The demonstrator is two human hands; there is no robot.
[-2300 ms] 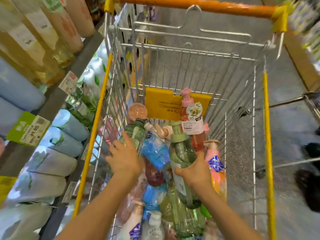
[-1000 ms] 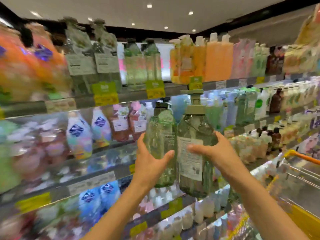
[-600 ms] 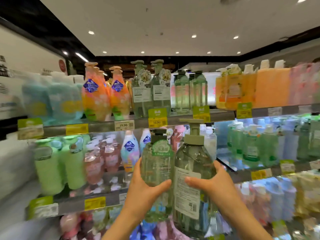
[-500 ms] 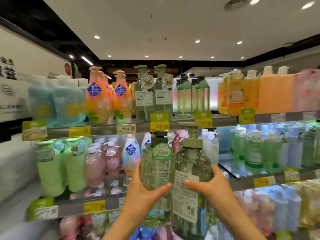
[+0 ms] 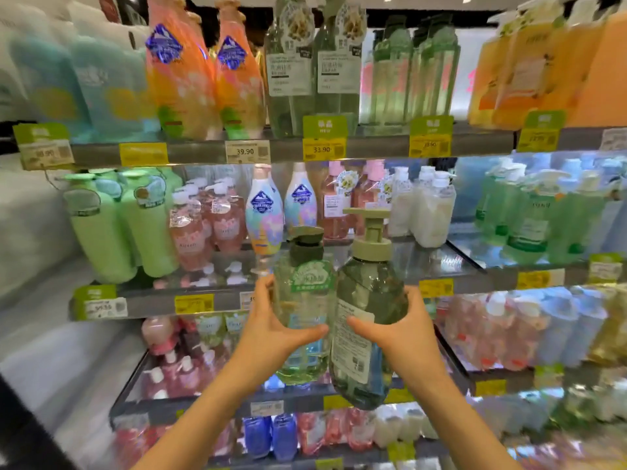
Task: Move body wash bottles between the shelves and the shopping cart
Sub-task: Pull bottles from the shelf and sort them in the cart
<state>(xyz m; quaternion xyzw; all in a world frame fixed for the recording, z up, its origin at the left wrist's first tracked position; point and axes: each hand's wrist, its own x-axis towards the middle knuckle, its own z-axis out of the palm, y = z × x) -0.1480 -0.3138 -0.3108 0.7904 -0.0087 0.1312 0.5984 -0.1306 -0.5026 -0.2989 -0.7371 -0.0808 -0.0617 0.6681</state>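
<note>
I hold two clear green pump bottles of body wash upright, side by side, in front of the shelves. My left hand [image 5: 271, 334] grips the smaller bottle with the dark green pump [image 5: 303, 300]. My right hand [image 5: 400, 334] grips the larger bottle with the pale green pump [image 5: 369, 300], its white back label facing me. The two bottles touch. They hang level with the second shelf [image 5: 152, 303], which has a gap behind them. The shopping cart is out of view.
Several shelves full of bottles fill the view. The top shelf [image 5: 203, 152] carries orange bottles [image 5: 179, 72] and tall clear green ones [image 5: 291, 62]. Light green bottles [image 5: 112, 228], pink ones [image 5: 203, 228] and white ones [image 5: 424, 212] stand on the second shelf. Price tags line the shelf edges.
I lifted both bottles out of the cart and turned to the shelves. In the last half second the view tilted down and closer, and the bottles stayed in my hands.
</note>
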